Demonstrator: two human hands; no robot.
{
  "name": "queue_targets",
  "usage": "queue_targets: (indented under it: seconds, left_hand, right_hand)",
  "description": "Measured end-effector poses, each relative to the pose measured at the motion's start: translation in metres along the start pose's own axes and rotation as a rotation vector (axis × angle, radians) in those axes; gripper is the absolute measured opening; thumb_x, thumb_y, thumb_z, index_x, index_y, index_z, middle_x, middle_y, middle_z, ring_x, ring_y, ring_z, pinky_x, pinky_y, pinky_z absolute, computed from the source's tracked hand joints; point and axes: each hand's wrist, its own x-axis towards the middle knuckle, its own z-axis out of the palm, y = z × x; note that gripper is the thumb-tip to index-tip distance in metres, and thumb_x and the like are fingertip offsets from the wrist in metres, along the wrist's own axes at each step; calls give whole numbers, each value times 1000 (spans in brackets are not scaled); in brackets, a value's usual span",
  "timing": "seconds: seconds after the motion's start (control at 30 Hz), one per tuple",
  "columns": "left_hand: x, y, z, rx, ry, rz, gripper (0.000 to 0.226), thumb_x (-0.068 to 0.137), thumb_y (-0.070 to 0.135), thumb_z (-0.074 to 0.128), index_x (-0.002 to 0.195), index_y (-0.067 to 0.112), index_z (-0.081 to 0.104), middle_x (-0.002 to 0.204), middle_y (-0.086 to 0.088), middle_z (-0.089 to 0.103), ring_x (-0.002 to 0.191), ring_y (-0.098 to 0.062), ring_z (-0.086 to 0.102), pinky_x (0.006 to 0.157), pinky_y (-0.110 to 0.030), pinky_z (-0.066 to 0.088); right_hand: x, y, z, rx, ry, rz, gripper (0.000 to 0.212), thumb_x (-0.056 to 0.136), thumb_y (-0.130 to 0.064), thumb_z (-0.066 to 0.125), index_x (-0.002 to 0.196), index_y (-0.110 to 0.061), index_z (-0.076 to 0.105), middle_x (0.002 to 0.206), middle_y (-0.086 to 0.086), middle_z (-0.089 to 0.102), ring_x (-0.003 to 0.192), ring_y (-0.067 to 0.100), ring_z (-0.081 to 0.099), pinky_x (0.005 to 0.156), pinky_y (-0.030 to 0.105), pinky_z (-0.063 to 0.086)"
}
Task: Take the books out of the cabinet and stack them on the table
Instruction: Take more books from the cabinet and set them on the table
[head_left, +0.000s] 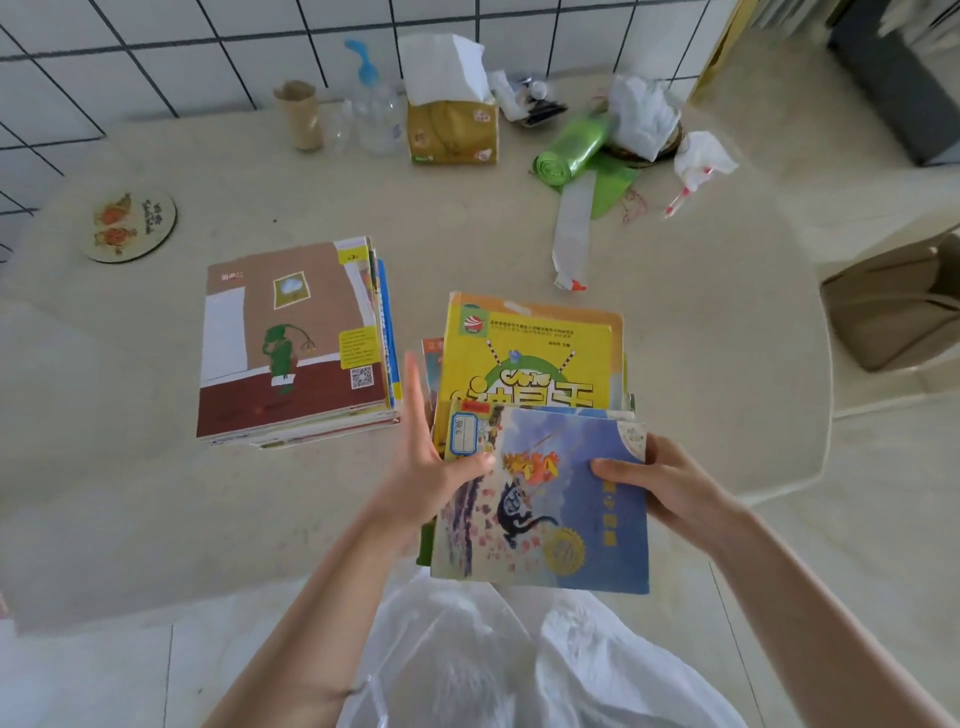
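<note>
Blue-covered book (566, 499) held over the table's (156, 499) near edge, pinched by right hand (670, 480), thumb on top; left hand (426, 462) at its left edge, fingers spread. Yellow book (530, 353) beneath; finished stack (296, 343) just left.

Head cam, looks down, close on table (156, 519).

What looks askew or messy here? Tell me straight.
The books under the hands are fanned, not squared: the blue book sits skewed over the yellow book. The brown-covered stack has edges sticking out on its right side. At the back, crumpled tissues and an unrolled green bag roll lie loose on the table.
</note>
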Motion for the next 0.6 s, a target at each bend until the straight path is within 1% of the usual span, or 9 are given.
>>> queue_targets:
  seconds: [0.03, 0.1, 0.13, 0.17, 0.23, 0.3, 0.43, 0.53, 0.6]
  left_hand:
    - [8, 0, 5, -20, 26, -71, 126, 66, 17, 86, 140, 65, -4, 160, 8, 22, 136, -15, 44, 109, -48, 41]
    - [23, 2, 14, -81, 66, -174, 113, 65, 12, 88, 147, 44, 17, 144, 0, 51, 117, -13, 61, 103, -48, 47]
    - [29, 4, 19, -72, 82, -189, 94, 66, 7, 87, 142, 29, 35, 124, -1, 66, 103, -14, 69, 97, -47, 51]
    - [34, 8, 24, -29, 100, -191, 75, 64, 5, 87, 128, 21, 50, 107, 1, 74, 93, -14, 72, 92, -45, 55]
    - [41, 11, 34, 46, 130, -169, 53, 61, 0, 87, 104, 20, 65, 89, 8, 77, 82, -9, 73, 81, -33, 60]
    - [45, 9, 38, 44, 183, -133, 51, 57, -8, 86, 96, 20, 68, 78, 17, 75, 73, -1, 71, 68, -18, 57]
    - [52, -3, 38, 21, 337, -84, 60, 47, -13, 87, 101, 6, 66, 81, 9, 75, 72, 0, 70, 66, -16, 55]
    - [50, -5, 34, 20, 385, -82, 56, 50, -22, 82, 90, 13, 64, 68, 17, 72, 65, 9, 66, 60, -9, 50]
    - [47, -6, 32, 28, 392, -64, 55, 51, -21, 82, 96, 5, 64, 76, 14, 69, 64, 13, 63, 59, -5, 47]
  right_hand:
    - [7, -6, -7, -60, 10, -22, 62, 58, -25, 88, 112, -5, 65, 109, 21, 71, 99, 42, 67, 87, 59, 49]
    - [19, -19, -20, -200, 48, -91, 48, 64, -14, 85, 108, -10, 67, 102, 15, 74, 96, 36, 70, 83, 56, 53]
    - [25, -24, -26, -269, 78, -124, 43, 64, -7, 85, 103, -14, 67, 95, 8, 76, 90, 29, 71, 79, 49, 55]
    - [31, -29, -31, -325, 107, -155, 42, 63, -1, 86, 96, -17, 67, 86, -1, 77, 82, 20, 70, 75, 41, 57]
    - [42, -35, -41, -386, 152, -211, 46, 59, 6, 86, 86, -24, 65, 71, -16, 73, 71, 6, 63, 65, 24, 54]
    - [49, -37, -45, -427, 197, -264, 49, 58, 7, 85, 81, -30, 64, 65, -24, 69, 61, -6, 57, 61, 15, 48]
    - [60, -40, -41, -493, 263, -380, 48, 61, 1, 84, 78, -38, 61, 70, -33, 67, 64, -16, 58, 62, 8, 44]
    - [67, -34, -31, -534, 302, -437, 47, 61, -10, 87, 81, -45, 62, 81, -19, 72, 81, 0, 65, 73, 22, 48]
    - [73, -27, -26, -559, 311, -452, 43, 61, -16, 88, 85, -43, 63, 89, -4, 73, 85, 15, 66, 75, 31, 49]
